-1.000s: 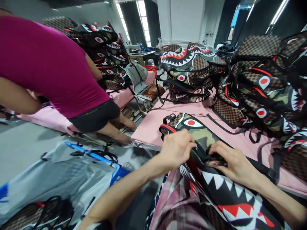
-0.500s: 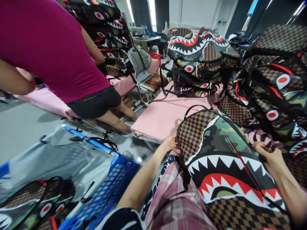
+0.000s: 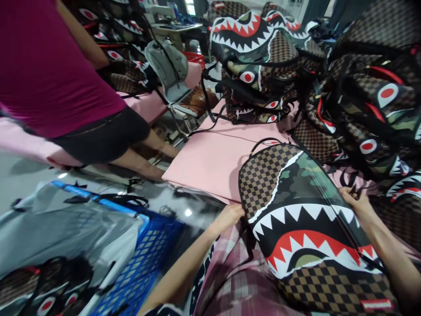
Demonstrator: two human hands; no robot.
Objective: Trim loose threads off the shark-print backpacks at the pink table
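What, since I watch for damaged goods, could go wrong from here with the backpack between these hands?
The backpack appears to extend past the near edge of the pink table, so it might slide down if the left hand and right hand at its sides slip. The stacked backpacks behind it sit unevenly and could topple if bumped.

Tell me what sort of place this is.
Probably a bag workshop: matching backpacks lie piled on a pink-topped table, and behind stands what looks like a sewing machine.
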